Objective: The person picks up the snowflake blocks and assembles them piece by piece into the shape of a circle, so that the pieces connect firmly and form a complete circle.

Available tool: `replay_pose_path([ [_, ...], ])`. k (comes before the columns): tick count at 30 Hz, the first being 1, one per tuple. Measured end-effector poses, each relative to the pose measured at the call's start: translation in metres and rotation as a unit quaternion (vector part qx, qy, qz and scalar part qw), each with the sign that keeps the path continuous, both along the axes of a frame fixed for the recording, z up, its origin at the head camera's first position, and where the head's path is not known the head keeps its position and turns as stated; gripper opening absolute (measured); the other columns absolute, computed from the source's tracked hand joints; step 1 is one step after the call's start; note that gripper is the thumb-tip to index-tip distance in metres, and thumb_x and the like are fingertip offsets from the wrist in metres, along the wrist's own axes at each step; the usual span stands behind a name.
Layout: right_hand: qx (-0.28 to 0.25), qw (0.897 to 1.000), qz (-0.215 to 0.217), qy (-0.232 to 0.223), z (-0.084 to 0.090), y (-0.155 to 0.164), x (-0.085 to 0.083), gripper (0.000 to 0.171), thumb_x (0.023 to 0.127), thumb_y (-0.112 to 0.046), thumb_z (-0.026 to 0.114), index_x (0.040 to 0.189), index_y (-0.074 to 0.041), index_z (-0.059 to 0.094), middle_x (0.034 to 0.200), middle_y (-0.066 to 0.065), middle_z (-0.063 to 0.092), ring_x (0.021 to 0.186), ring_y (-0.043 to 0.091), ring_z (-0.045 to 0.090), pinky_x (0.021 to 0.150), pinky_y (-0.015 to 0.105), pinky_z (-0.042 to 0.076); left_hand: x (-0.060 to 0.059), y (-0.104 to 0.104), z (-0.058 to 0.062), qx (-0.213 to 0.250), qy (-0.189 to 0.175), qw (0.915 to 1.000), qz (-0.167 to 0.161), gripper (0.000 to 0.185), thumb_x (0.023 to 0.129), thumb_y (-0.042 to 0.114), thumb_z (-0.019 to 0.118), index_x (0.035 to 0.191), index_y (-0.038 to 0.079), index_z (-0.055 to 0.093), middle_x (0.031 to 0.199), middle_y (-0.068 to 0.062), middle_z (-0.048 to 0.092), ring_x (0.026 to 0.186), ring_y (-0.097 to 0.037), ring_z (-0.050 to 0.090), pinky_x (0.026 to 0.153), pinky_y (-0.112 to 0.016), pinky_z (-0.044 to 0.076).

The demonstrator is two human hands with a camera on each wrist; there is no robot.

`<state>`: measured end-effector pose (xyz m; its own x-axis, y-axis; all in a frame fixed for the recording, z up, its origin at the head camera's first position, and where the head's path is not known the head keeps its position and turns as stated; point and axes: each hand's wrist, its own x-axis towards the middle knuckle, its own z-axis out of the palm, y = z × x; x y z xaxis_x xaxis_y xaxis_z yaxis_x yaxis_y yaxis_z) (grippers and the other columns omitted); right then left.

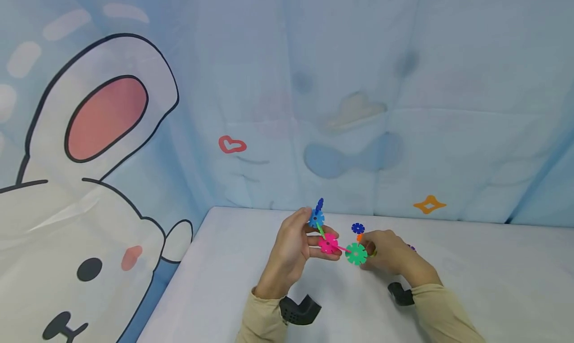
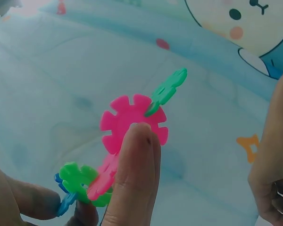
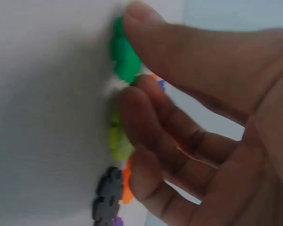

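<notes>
Left hand (image 1: 291,251) pinching pink disc (image 1: 329,243), right hand (image 1: 389,256) gripping green disc (image 1: 356,254)

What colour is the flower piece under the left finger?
Pink flower piece; clearest in the left wrist view.

White tabletop (image 1: 471,283), its far edge against a pale blue cloth backdrop (image 1: 314,59). Backdrop print: big white rabbit (image 1: 67,233) at left with pink inner ear (image 1: 105,116), black eye, pink cheek. Small red heart outline (image 1: 232,145) near middle, blue bow shape (image 1: 352,156), orange diamond star (image 1: 429,204) at right. Faint cloud shape (image 1: 354,108) above the bow.
</notes>
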<state>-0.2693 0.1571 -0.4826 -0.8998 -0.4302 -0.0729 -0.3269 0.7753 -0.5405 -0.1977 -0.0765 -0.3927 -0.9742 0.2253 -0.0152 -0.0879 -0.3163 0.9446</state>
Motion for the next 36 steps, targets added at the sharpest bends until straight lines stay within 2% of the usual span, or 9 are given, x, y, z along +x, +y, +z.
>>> replay_pose_path([
  [8, 0.009, 1.0, -0.025, -0.01, -0.006, -0.004, 0.001, 0.036, 0.077, -0.01, 0.095, 0.092, -0.006, 0.064, 0.079, 0.003, 0.055, 0.076, 0.02, 0.052, 0.068, 0.033, 0.048, -0.001, 0.003, -0.002, 0.011, -0.018, 0.9997, 0.012, 0.032, 0.111, 0.027, 0.03, 0.092, 0.01, 0.049, 0.079, -0.007, 0.07, 0.067, -0.02, 0.076, 0.076, -0.056, 0.066],
  [15, 0.009, 0.999, -0.031, -0.019, -0.006, -0.003, 0.0, 0.042, 0.078, -0.015, 0.096, 0.087, -0.009, 0.055, 0.078, 0.003, 0.054, 0.074, 0.02, 0.051, 0.066, 0.033, 0.043, -0.003, 0.003, -0.007, 0.015, -0.023, 0.9993, 0.027, 0.038, 0.108, 0.03, 0.031, 0.112, 0.005, 0.06, 0.085, -0.007, 0.071, 0.067, -0.019, 0.074, 0.074, -0.052, 0.067],
  [20, -0.007, 0.999, -0.026, -0.018, -0.007, -0.003, 0.001, 0.042, 0.077, -0.012, 0.096, 0.088, -0.008, 0.056, 0.077, 0.003, 0.054, 0.075, 0.019, 0.051, 0.066, 0.032, 0.044, -0.004, 0.001, -0.007, -0.005, -0.029, 0.9992, 0.027, 0.036, 0.109, 0.03, 0.033, 0.106, 0.006, 0.059, 0.083, -0.006, 0.074, 0.064, -0.017, 0.073, 0.074, -0.057, 0.066],
  [23, -0.012, 1.0, -0.02, -0.011, -0.007, -0.001, 0.0, 0.036, 0.079, -0.007, 0.093, 0.09, -0.007, 0.058, 0.078, 0.003, 0.055, 0.075, 0.019, 0.052, 0.066, 0.032, 0.047, -0.005, 0.0, -0.007, -0.01, -0.028, 0.9993, 0.024, 0.032, 0.108, 0.029, 0.034, 0.102, 0.007, 0.058, 0.082, -0.006, 0.075, 0.063, -0.017, 0.072, 0.074, -0.057, 0.065],
  [26, -0.019, 1.0, -0.007, 0.008, -0.007, 0.001, -0.003, 0.021, 0.086, 0.004, 0.08, 0.093, -0.005, 0.063, 0.082, 0.002, 0.059, 0.078, 0.019, 0.054, 0.068, 0.033, 0.051, -0.005, 0.0, -0.006, -0.016, -0.021, 0.9995, 0.016, 0.03, 0.108, 0.027, 0.037, 0.101, 0.007, 0.058, 0.082, -0.005, 0.075, 0.063, -0.016, 0.073, 0.074, -0.056, 0.066],
  [30, -0.055, 0.998, 0.001, 0.025, -0.004, 0.006, -0.004, 0.015, 0.093, 0.007, 0.068, 0.1, -0.006, 0.069, 0.087, 0.0, 0.066, 0.079, 0.016, 0.06, 0.07, 0.031, 0.055, -0.004, -0.001, -0.006, -0.036, -0.009, 0.9993, -0.002, 0.03, 0.109, 0.024, 0.04, 0.105, 0.003, 0.061, 0.084, -0.006, 0.076, 0.062, -0.016, 0.073, 0.076, -0.053, 0.066],
  [33, -0.106, 0.994, 0.0, 0.04, 0.003, 0.009, -0.003, 0.013, 0.097, 0.002, 0.07, 0.107, -0.005, 0.071, 0.089, 0.0, 0.07, 0.078, 0.016, 0.066, 0.068, 0.026, 0.057, -0.003, 0.0, -0.005, -0.056, -0.002, 0.9983, -0.014, 0.032, 0.111, 0.02, 0.042, 0.112, -0.003, 0.065, 0.089, -0.01, 0.078, 0.063, -0.016, 0.074, 0.077, -0.05, 0.067],
  [36, -0.156, 0.985, -0.014, 0.066, 0.014, 0.013, 0.0, 0.019, 0.098, -0.003, 0.072, 0.117, -0.003, 0.072, 0.092, 0.002, 0.073, 0.08, 0.018, 0.072, 0.068, 0.024, 0.058, -0.001, 0.001, -0.005, -0.078, 0.007, 0.9968, -0.018, 0.032, 0.112, 0.017, 0.045, 0.117, -0.006, 0.068, 0.094, -0.016, 0.079, 0.064, -0.016, 0.074, 0.076, -0.047, 0.067],
])
